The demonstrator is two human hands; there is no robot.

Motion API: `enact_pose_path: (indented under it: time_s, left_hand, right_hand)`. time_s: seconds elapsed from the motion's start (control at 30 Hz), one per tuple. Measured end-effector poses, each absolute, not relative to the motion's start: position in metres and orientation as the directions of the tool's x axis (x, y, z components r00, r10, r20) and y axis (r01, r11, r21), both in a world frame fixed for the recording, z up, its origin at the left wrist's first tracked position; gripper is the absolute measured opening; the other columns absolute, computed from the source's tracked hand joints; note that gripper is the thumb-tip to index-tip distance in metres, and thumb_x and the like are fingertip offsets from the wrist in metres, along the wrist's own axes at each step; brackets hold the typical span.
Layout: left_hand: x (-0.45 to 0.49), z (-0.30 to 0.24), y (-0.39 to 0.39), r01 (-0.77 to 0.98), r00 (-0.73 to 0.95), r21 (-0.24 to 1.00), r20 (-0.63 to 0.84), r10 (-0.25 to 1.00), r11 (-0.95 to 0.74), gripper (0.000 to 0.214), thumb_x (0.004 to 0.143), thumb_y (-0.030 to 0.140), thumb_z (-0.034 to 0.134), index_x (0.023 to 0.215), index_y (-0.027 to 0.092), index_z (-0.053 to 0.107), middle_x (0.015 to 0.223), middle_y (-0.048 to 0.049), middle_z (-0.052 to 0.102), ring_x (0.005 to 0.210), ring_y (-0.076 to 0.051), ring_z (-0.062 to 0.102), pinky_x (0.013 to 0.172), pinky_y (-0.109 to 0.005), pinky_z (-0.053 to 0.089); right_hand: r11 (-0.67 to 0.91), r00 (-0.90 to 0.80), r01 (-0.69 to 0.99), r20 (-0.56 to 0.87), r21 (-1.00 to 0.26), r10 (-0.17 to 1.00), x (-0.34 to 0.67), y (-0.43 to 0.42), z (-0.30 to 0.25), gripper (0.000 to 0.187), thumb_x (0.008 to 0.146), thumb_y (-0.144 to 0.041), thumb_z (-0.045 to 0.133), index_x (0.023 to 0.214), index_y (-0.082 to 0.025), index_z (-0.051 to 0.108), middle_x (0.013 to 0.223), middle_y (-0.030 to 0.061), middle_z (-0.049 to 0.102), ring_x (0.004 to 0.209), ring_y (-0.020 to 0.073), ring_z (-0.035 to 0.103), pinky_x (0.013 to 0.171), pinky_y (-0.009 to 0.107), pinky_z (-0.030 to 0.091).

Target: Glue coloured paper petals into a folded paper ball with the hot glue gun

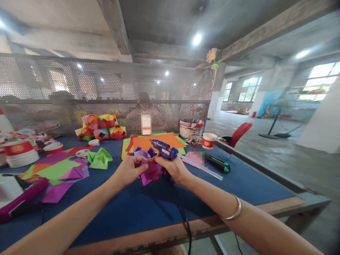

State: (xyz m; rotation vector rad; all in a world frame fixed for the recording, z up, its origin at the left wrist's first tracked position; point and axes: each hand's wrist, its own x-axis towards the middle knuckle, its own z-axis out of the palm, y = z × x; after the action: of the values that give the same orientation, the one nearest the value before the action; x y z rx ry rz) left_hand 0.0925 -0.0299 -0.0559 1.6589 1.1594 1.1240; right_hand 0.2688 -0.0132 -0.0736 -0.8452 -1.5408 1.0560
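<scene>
My left hand (pixel 130 170) pinches a purple folded-paper piece (pixel 151 173) above the middle of the blue table. A blue glue gun (pixel 165 150) is gripped in my right hand (pixel 174 168), its nozzle pointing up and to the left, and a clear glue stick (pixel 204 168) sticks out of its back. The right fingertips also reach the purple paper, beside the left fingers. Whether they press on it is hard to see. A dark cord hangs below the gun over the table's front edge. Behind the hands lies a stack of coloured paper sheets (pixel 172 141).
Left of my hands are a green folded-paper piece (pixel 100 158), loose coloured sheets and stacked paper cups (pixel 20 152). Folded-paper balls (pixel 101 127) stand against the mesh partition (pixel 106 81). To the right are a utility knife (pixel 218 163), a paper cup (pixel 209 140) and a woven basket (pixel 191 129).
</scene>
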Motion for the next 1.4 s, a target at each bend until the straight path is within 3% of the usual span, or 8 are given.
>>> enact_pose_path:
  time_s: [0.17,0.33,0.53,0.67,0.87,1.2,1.4]
  left_hand:
    - [0.092,-0.054,-0.030,0.342,0.196,0.844,0.367,0.909,-0.414,0.011,0.067,0.026,0.068,0.067,0.020,0.077,0.066,-0.0037,0.074,0.064,-0.021,0.065,0.066,-0.031,0.049]
    - [0.090,-0.053,-0.029,0.380,0.197,0.771,0.472,0.859,-0.511,0.013,0.071,0.023,0.065,0.069,0.021,0.077,0.069,-0.0035,0.074,0.070,-0.021,0.066,0.072,-0.032,0.051]
    - [0.089,-0.051,-0.032,0.430,0.199,0.729,0.499,0.843,-0.533,0.014,0.074,0.021,0.064,0.070,0.022,0.078,0.072,-0.0051,0.075,0.071,-0.022,0.067,0.073,-0.033,0.052]
    - [0.089,-0.054,-0.032,0.462,0.190,0.707,0.511,0.838,-0.535,0.015,0.074,0.023,0.063,0.071,0.020,0.077,0.074,-0.0064,0.077,0.073,-0.023,0.069,0.073,-0.034,0.052]
    - [0.091,-0.059,-0.029,0.436,0.178,0.765,0.443,0.879,-0.474,0.020,0.070,0.031,0.060,0.072,0.018,0.075,0.074,-0.0064,0.079,0.073,-0.025,0.071,0.072,-0.034,0.053]
    - [0.094,-0.060,-0.028,0.426,0.164,0.830,0.320,0.933,-0.359,0.022,0.064,0.035,0.058,0.069,0.018,0.072,0.071,-0.0061,0.078,0.067,-0.022,0.068,0.065,-0.032,0.052]
    - [0.097,-0.069,-0.028,0.587,0.157,0.678,0.441,0.884,-0.442,0.020,0.069,0.025,0.054,0.074,0.017,0.071,0.068,-0.0044,0.073,0.064,-0.020,0.064,0.063,-0.031,0.048]
  right_hand:
    - [0.255,-0.236,-0.094,0.270,-0.962,0.934,0.266,-0.013,-0.075,0.032,0.068,-0.047,0.081,0.074,-0.020,0.063,0.063,-0.0036,0.061,0.047,0.0095,0.050,0.047,0.024,0.044]
    - [0.216,-0.241,-0.135,0.243,-0.967,0.940,0.267,-0.010,-0.075,0.035,0.063,-0.044,0.086,0.078,-0.020,0.066,0.070,-0.0027,0.063,0.053,0.0099,0.052,0.048,0.024,0.046]
    - [0.158,-0.321,-0.118,0.188,-0.980,0.928,0.269,-0.010,-0.075,0.037,0.061,-0.045,0.087,0.074,-0.019,0.063,0.069,-0.0032,0.060,0.055,0.0102,0.054,0.051,0.024,0.049]
    - [0.214,-0.324,-0.057,0.221,-0.975,0.920,0.267,-0.007,-0.080,0.036,0.064,-0.046,0.084,0.072,-0.021,0.060,0.064,-0.0044,0.058,0.055,0.0113,0.054,0.053,0.026,0.050]
    - [0.336,-0.181,0.116,0.312,-0.935,0.933,0.265,-0.003,-0.088,0.023,0.070,-0.037,0.075,0.073,-0.020,0.059,0.064,-0.0035,0.059,0.056,0.0119,0.052,0.056,0.027,0.045]
    - [0.369,-0.111,0.112,0.358,-0.922,0.927,0.259,-0.008,-0.087,0.017,0.069,-0.026,0.071,0.074,-0.023,0.054,0.065,-0.0043,0.058,0.058,0.0126,0.051,0.056,0.026,0.043]
    - [0.407,-0.115,0.121,0.394,-0.906,0.912,0.258,-0.010,-0.092,0.016,0.070,-0.027,0.068,0.075,-0.023,0.053,0.063,-0.0064,0.054,0.056,0.0118,0.047,0.054,0.025,0.040]
